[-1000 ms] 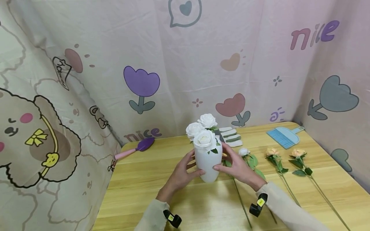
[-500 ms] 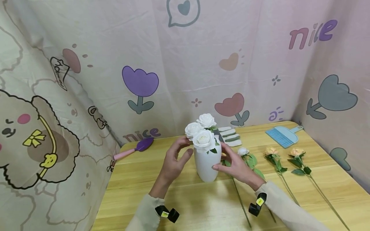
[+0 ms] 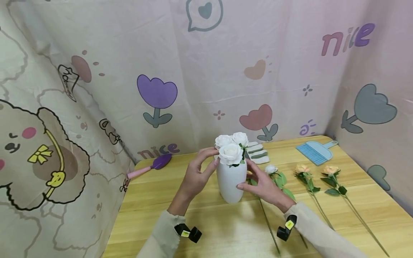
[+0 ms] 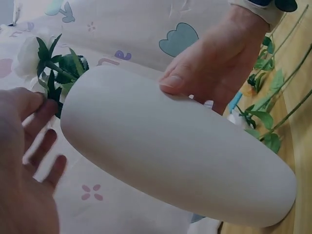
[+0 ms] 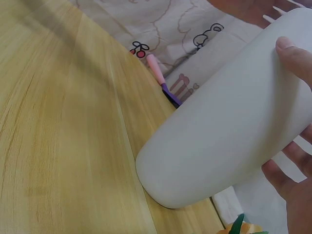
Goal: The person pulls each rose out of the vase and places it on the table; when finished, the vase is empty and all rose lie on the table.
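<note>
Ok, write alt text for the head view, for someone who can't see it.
A person's right hand holds a white vase on a wooden table while the left hand touches white roses in it. Loose flowers lie to the right, a pink-handled trowel to the left.

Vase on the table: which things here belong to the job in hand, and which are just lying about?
Job: vase, held by the right hand; white roses in it, touched by the left hand; probably the loose white rose and two peach roses.
Lying about, it seems: trowel, glove, dustpan.

White roses [image 3: 231, 154] shifted rightward, left hand [image 3: 196, 174] raised from vase [image 3: 231, 184] to them
</note>
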A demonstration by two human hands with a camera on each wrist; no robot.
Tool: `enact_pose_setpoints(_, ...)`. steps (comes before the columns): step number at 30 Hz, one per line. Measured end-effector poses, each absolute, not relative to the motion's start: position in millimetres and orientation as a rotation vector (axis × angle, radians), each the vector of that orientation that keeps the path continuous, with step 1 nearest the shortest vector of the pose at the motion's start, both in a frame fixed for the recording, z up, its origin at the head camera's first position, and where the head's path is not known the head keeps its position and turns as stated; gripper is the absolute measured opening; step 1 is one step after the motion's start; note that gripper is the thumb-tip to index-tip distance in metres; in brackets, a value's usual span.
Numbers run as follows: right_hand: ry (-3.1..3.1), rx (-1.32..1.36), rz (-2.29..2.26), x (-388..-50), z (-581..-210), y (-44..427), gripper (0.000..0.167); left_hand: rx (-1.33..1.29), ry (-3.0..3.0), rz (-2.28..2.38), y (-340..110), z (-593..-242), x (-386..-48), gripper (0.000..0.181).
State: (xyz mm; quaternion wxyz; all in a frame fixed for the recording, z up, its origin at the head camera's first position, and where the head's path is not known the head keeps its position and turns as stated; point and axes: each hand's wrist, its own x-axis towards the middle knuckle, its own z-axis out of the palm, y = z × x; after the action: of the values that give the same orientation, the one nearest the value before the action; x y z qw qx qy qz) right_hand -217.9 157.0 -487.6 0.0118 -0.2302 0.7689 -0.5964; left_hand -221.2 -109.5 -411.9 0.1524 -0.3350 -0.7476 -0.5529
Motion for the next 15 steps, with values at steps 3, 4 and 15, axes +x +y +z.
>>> enact_pose_setpoints(3, 2.395, -0.725, -1.863, -217.2, -486.9, 157.3, 0.09, -0.964, -2.221, -1.599, -107.4, -414.2, -223.1, 0.031)
enact_pose_setpoints(4, 2.389, -0.728, -1.864, -217.2, -486.8, 157.3, 0.09, -0.964, -2.244, -1.596, -106.7, -415.1, -223.6, 0.032)
enact_pose_setpoints(15, 2.364, -0.704, -1.874, -217.1, -488.0, 158.2, 0.084, -0.942, -2.287, -1.559, -98.1, -412.5, -223.6, 0.046)
